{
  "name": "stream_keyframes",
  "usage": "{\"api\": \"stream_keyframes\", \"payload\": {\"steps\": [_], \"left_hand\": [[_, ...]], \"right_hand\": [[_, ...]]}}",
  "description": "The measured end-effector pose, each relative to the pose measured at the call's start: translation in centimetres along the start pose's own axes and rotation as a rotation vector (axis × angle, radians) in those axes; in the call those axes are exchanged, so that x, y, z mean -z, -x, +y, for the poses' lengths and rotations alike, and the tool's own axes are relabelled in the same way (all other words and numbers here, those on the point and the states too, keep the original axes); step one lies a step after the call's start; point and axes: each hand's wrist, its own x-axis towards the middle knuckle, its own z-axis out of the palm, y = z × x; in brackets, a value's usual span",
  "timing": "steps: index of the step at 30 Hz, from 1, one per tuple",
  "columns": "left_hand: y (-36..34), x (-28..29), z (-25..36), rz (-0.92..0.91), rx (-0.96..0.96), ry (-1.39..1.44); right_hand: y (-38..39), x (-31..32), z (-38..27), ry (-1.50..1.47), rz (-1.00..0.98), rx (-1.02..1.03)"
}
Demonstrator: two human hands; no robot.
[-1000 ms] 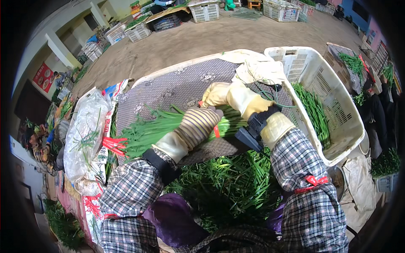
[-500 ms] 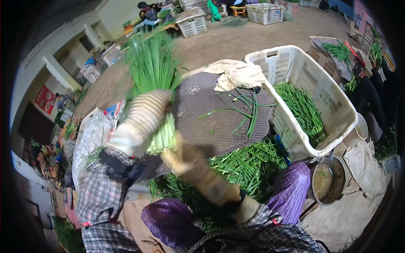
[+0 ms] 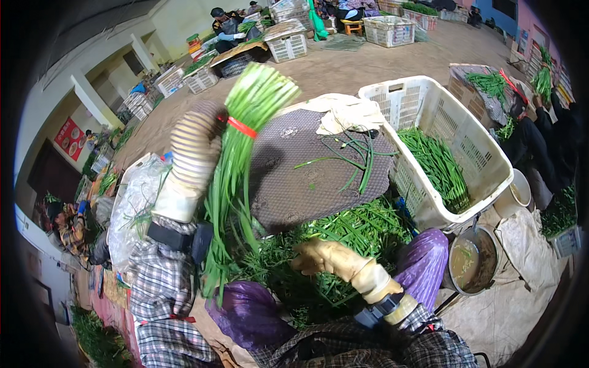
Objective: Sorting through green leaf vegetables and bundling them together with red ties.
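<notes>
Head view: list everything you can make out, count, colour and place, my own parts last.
Bunch: one, green, left of centre
Band: one, red, around bunch
Mat: one, grey, centre
Stalks: several, green, on mat
Cloth: one, cream, mat's far edge
Crate: one, white, right of mat
Greens: many, green, inside crate
Leaf pile: one, green, near side of mat
Pot: one, grey, near right
Bucket: one, off-white, beyond pot
Bag: one, clear, left of mat
Sign: one, red, left wall
Background crates: several, mostly white, far side
People: several, mixed, background
Knees: two, purple, bottom
Sleeves: two, checked black-and-white, bottom
Left grip: one, striped glove, holding bunch
Right grip: one, yellowish glove, over leaf pile
</notes>
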Motion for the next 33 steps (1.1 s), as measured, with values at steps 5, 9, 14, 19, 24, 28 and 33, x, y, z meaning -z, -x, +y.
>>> {"api": "stream_keyframes", "payload": {"steps": [5,9,14,19,24,28,33], "left_hand": [[6.4,-3.1,8.5,-0.314,-0.019,0.135],[17.1,-6.5,12.0,-0.418,0.183,0.241],[22.0,-5.5,13.9,-0.315,0.359,0.307],[24.4,-3.1,16.5,0.017,0.915,0.649],[28.7,-1.8,17.0,-0.149,1.504,1.182],[28.5,-0.7,16.6,-0.187,1.464,1.289],[24.7,2.7,11.6,-0.465,0.659,0.147]], "right_hand": [[-1.6,4.4,3.5,-0.708,-0.072,-0.046],[-3.0,7.2,7.4,-1.165,-0.405,-0.145],[-1.6,4.4,6.3,-0.243,0.041,-0.262],[-1.2,2.9,5.1,-0.224,-0.013,-0.291],[-0.1,1.1,4.7,0.011,-0.012,-0.271],[-0.6,0.6,4.8,-0.065,-0.042,-0.275],[1.5,-1.9,2.2,0.042,0.093,-0.153]]}}
